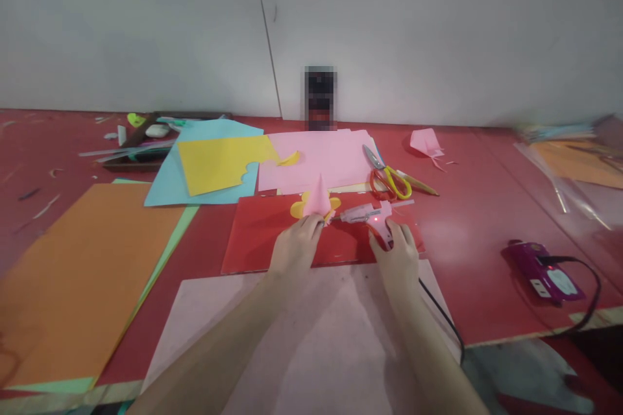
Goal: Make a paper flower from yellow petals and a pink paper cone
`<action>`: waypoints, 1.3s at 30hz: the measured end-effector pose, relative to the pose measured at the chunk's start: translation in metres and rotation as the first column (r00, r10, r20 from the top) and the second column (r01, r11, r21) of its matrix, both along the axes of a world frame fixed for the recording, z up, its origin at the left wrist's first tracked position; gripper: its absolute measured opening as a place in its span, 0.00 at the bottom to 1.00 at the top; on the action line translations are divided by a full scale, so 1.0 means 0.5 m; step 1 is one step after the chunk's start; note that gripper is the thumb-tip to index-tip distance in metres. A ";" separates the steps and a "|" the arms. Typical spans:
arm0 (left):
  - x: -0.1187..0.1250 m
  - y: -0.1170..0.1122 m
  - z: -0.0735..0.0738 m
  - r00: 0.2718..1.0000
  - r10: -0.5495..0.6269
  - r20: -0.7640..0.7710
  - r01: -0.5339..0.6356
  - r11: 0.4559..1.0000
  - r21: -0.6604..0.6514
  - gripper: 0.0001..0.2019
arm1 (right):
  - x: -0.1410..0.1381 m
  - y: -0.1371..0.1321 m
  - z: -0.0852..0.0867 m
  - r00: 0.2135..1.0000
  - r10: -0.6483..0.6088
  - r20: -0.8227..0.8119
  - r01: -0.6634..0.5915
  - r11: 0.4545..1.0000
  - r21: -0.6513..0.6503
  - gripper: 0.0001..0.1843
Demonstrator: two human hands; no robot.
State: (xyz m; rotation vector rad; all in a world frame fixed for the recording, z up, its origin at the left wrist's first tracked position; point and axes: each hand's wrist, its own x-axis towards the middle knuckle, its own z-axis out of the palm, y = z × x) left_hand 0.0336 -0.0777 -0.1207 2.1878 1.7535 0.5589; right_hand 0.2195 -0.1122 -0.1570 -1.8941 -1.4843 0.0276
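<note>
In front of me my left hand (298, 245) pinches a pink paper cone (318, 198) at its lower edge. Yellow rounded paper petals (298, 209) show on both sides of the cone. My right hand (396, 253) is wrapped round the handle of a pink hot glue gun (363, 214), which lies on its side with a small light lit. The gun's nozzle points left and reaches the base of the cone; whether it touches, I cannot tell. A clear glue stick (403, 203) juts from its back. Both hands are over a red board (257, 233).
Scissors (389, 172) and a pencil (421, 184) lie behind the gun on pink sheets (316, 154). Yellow (214, 165), blue (163, 185) and orange paper (82, 259) spread leftward, near a dark tray (131, 162). A purple power strip (542, 272) with a cord sits right.
</note>
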 end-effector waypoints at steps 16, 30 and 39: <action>0.001 -0.001 0.006 0.998 -0.003 -0.062 0.001 0.999 -0.044 0.10 | -0.006 0.008 0.002 1.000 -0.019 0.024 0.018 1.000 0.017 0.18; 0.000 -0.003 0.001 0.996 -0.010 -0.085 0.011 1.000 0.010 0.09 | -0.004 0.008 0.007 0.999 0.003 0.045 -0.005 0.999 0.033 0.18; 0.007 -0.006 -0.009 0.963 -0.130 -0.236 0.183 0.958 0.222 0.12 | -0.006 0.009 0.005 0.993 -0.117 0.023 0.118 0.993 -0.029 0.25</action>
